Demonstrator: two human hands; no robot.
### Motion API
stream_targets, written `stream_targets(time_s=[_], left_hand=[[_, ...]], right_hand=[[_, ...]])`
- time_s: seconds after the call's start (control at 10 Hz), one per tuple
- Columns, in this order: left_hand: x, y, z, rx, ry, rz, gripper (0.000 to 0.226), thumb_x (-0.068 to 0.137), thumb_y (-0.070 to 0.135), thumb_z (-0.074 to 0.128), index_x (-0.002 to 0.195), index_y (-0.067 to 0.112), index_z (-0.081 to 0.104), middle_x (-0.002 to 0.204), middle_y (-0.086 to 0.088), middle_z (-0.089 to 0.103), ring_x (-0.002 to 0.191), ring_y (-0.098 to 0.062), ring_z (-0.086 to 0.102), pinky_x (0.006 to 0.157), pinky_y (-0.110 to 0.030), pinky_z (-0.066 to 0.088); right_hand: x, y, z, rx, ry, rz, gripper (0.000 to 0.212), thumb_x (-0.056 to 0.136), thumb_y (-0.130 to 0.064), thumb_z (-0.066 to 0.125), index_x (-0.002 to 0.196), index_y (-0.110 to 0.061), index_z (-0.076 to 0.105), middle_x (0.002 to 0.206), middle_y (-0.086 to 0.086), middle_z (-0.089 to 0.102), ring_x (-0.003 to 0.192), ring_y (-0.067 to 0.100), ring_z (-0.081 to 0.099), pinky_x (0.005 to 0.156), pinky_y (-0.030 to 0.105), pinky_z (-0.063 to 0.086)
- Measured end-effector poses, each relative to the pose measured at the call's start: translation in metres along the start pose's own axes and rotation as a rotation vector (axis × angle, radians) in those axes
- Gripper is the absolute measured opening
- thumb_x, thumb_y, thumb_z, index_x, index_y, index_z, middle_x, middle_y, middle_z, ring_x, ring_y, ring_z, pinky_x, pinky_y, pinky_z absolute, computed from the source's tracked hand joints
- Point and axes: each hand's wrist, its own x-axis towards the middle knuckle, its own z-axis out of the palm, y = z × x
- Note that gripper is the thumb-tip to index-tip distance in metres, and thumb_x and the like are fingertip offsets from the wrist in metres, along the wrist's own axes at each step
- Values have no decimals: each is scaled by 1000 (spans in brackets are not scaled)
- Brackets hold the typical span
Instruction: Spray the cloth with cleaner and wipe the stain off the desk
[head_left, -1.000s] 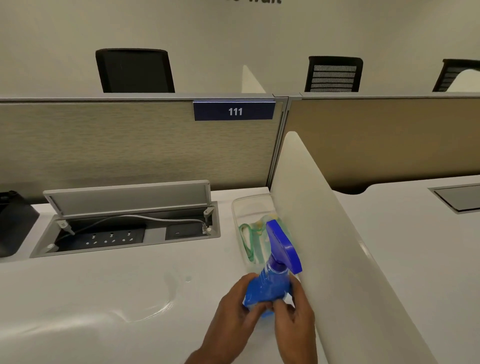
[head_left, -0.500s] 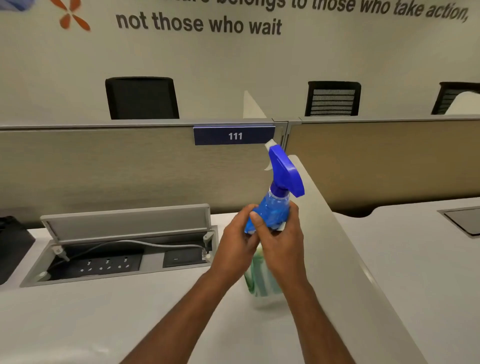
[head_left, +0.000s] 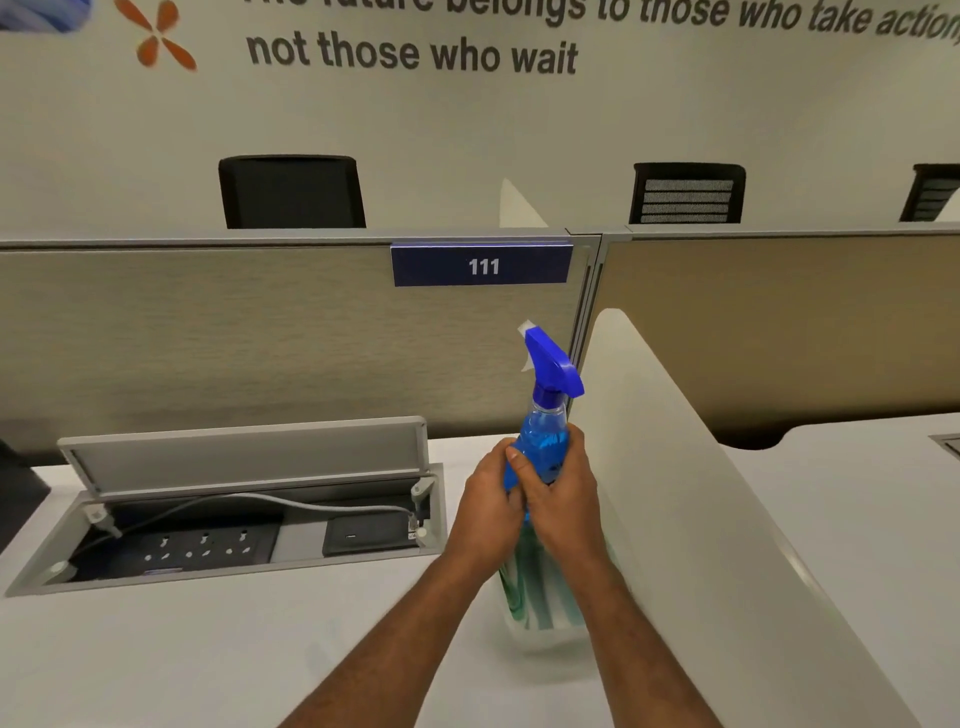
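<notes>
A clear spray bottle (head_left: 545, 431) of blue cleaner with a blue trigger head is held upright above the white desk (head_left: 208, 649). My left hand (head_left: 485, 506) and my right hand (head_left: 563, 493) are both wrapped round its body. Under my hands sits a clear plastic box (head_left: 540, 631) against the side divider, with a green-and-white striped cloth (head_left: 530, 587) inside it. No stain on the desk can be made out in this view.
An open power-socket tray (head_left: 234, 525) with a raised grey lid and a cable is sunk into the desk on the left. A curved white divider (head_left: 701, 493) runs along the right. A beige partition (head_left: 260, 332) labelled 111 stands behind. A dark object (head_left: 15, 493) is at the left edge.
Both hands have lifted the spray bottle up from just above the desk and away from me, and hold it upright over the box. The view has tilted upward.
</notes>
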Motion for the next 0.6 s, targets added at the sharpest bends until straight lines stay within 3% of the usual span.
stream_targets(time_s=[0.1,0.3,0.4,0.5,0.6], left_hand=[[3,-2,2,21,19,-2,25,102,15,51,121,29,58,114,6,69,101,0,64,82,-11,49],[3,2,2,39,38,-41,27,100,11,52,111,35,53,106,8,68,92,3,63,72,-8,50],[-4,5,-1,75,37,-35,37,100,8,53,131,28,52,103,29,55,88,10,57,72,-2,46],[-11,14,-8,87,3,-56,48,102,10,52,148,17,42,120,21,48,92,14,50,67,8,39],[-21,28,-17,29,30,-30,52,102,18,55,151,23,38,139,10,52,103,2,57,68,4,43]], right_hand=[[3,8,4,-19,3,26,59,89,-38,70,138,-21,42,128,0,61,115,17,62,98,32,55],[4,9,6,-42,-10,67,63,89,-38,69,142,-22,39,135,1,58,121,19,59,103,37,52],[4,11,5,-63,-18,80,67,88,-41,69,144,-22,38,137,2,58,123,20,59,103,38,52],[4,5,1,-90,-32,100,68,87,-39,70,144,-20,38,139,2,56,125,21,57,100,31,48],[-2,-4,-2,-101,27,117,73,87,-39,71,147,-19,36,145,5,51,131,24,52,101,34,46]])
